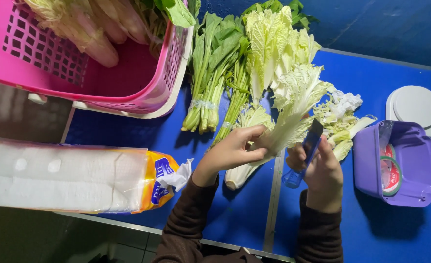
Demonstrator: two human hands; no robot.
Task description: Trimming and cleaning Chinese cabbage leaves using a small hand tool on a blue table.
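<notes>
Left hand point(235, 148): I grip a napa cabbage leaf point(284, 122) on the blue surface point(381, 234).
Right hand point(323, 170): closed on a knife point(307, 151), just right of the leaf.
Packages: white paper-roll pack point(69, 178), yellow-blue end, left of the leaf; purple tub point(410, 165) right, round label inside.
Cut off: pink basket point(127, 78), upper left.

Single view, head-worn camera. Looks steeply down from above onto blue table point(401, 234), near enough that both forearms enter from bottom edge of frame. Table's far edge runs along top right, meeting dark wall; near edge cuts across bottom, floor visible below it. Left table edge falls under pink basket point(142, 87). No second view, nothing shared.
</notes>
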